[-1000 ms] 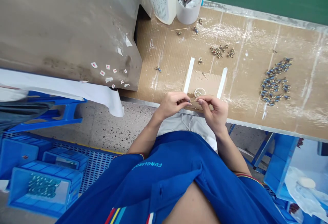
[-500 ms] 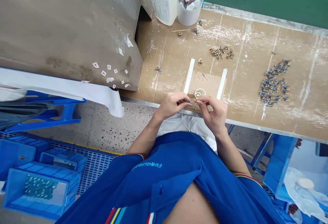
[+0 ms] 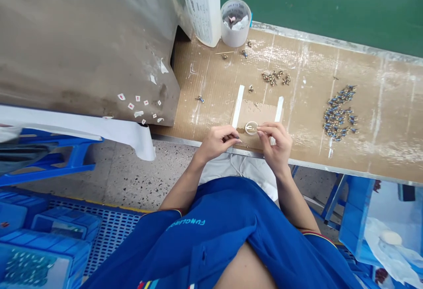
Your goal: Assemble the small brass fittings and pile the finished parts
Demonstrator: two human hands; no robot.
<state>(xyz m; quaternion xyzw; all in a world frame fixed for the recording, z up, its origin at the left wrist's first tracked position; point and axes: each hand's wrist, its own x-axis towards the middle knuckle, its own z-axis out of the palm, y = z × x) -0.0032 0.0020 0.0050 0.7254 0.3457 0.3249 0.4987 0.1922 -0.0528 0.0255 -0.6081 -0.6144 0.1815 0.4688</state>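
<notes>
My right hand (image 3: 277, 146) is closed in a pinch on a thin wooden stick, like a toothpick (image 3: 255, 129), whose tip is over a small round dish (image 3: 246, 131) with some whitish stuff in it. To the left, my left hand (image 3: 220, 141) pinches a small dark piece (image 3: 237, 138), mostly hidden by the fingers. Both hands are at the table's front edge, apart from each other. Under the dish lies a cardboard piece (image 3: 257, 112) between two white tape strips, with a few tiny bits on it.
Small blue and gold metal parts (image 3: 340, 113) cluster at the right, and more parts (image 3: 276, 77) lie behind the cardboard. A tape-roll cup (image 3: 235, 35) and a white bottle (image 3: 205, 20) stand at the back. A metal box (image 3: 99, 51) with small stickers borders the left.
My hands have moved apart. The right hand has brought the stick over the dish, while the left has drawn back leftward with the small piece. The whole view has shifted slightly.
</notes>
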